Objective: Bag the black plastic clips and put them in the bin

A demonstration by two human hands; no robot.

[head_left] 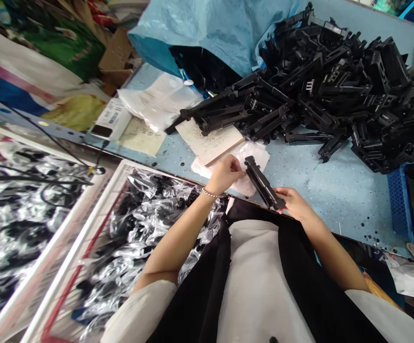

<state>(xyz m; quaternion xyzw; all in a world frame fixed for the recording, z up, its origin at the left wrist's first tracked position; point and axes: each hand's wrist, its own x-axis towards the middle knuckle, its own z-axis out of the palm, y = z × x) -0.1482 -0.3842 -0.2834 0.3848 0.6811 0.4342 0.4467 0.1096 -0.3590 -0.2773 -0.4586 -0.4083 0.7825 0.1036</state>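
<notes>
Can't read a single word, brand or number for certain. Can make out barcode-like stripes and dark print on a label on the white box (111, 118), too small to decipher. Can spot pale lettering and a white-and-red mark on the green bag (66, 51), blurred past reading. Can see faint marks on the yellowish sheet (139, 135) beside the box, equally unreadable.
</notes>
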